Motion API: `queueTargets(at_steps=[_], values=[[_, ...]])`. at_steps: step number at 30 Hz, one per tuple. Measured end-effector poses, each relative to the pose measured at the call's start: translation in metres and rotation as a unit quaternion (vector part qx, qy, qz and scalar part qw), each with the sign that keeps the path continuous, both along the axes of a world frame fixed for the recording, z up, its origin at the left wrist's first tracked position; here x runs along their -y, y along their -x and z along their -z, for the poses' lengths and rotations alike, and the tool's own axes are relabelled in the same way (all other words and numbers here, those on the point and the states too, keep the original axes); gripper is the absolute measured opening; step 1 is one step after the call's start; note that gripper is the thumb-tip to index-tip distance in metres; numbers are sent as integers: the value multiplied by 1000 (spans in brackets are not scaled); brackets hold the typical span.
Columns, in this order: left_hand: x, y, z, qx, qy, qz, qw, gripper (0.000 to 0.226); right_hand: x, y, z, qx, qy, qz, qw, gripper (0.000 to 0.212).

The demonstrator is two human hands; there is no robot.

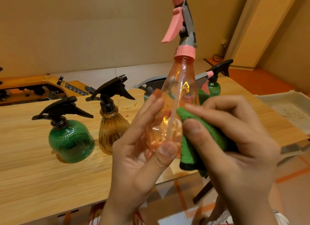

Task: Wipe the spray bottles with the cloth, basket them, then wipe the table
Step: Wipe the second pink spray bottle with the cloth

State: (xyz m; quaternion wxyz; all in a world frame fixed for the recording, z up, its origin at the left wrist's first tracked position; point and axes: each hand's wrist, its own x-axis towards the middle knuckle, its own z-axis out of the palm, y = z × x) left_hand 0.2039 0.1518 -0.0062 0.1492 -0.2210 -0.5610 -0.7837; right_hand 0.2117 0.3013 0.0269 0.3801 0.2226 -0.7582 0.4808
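Observation:
My left hand [139, 157] grips the base of a clear pink spray bottle [180, 88] with a pink and grey trigger head, held upright above the table's front edge. My right hand [234, 140] holds a green cloth [189, 151] pressed against the bottle's right side. On the wooden table [42, 179] stand a green bottle [70, 139] and an amber bottle [110, 127], both with black triggers. Behind the held bottle, a grey-headed bottle [149, 87] and a small green bottle [214, 85] are partly hidden.
A pale plastic basket [288, 107] sits at the table's right end. A machine on an orange board [33, 88] lies behind the table at the left. The floor with orange tape lines [293, 174] shows below the table's right edge.

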Motion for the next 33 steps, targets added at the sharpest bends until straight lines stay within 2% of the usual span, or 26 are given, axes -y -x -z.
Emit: queueTargets(at_steps=[2,7,13,18,24,30,33], values=[[-1,-1,-2,-4,3,-14,1000,57,1,3,0,5,26,0,1000,25],[2,-2,-2,-15,-3,-20,1000,54,6,-7,5,-5,2,1,1000,28],[-1,-5,-4,-24,15,-48,998,56,6,4,-5,15,39,8,999,23],[4,-1,-1,-7,6,-54,999,59,12,-4,6,15,23,-24,999,28],[1,-5,-3,-20,27,-65,997,56,6,7,-4,30,40,-8,999,25],[4,-1,1,-13,17,-52,998,56,10,-4,14,35,53,-48,997,23],[1,-1,3,-1,11,-6,1000,59,7,1,12,37,72,-45,996,22]])
